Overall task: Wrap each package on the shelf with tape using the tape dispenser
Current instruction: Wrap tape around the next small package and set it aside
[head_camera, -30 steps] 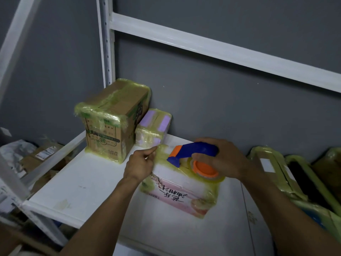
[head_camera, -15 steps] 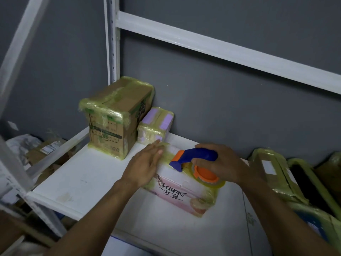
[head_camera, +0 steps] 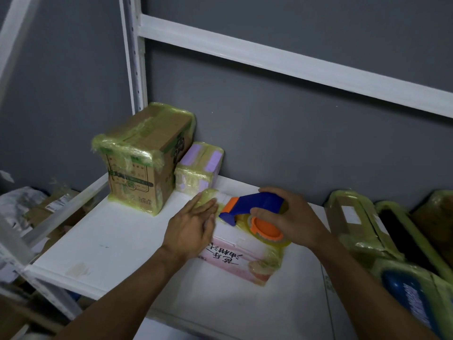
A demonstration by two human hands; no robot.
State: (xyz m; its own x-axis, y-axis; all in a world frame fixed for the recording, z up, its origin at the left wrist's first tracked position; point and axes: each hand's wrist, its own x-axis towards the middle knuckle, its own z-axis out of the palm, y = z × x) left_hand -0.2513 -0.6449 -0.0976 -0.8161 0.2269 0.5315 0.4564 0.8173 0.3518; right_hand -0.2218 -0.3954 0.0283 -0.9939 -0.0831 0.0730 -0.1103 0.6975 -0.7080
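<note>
On one package [head_camera: 245, 257]: left hand [head_camera: 191, 229], one dispenser [head_camera: 256, 206]

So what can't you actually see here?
Head view: top of the pink box, mostly covered by the left hand, right hand and tape dispenser.
Head view: packages on the right, cut off by the frame edge.
Head view: print on the brown box, too blurred to read.

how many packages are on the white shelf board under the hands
3: the brown cardboard box back left, the purple package beside it, the pink box under the tape dispenser. More wrapped packages on the right are partly hidden.
</note>
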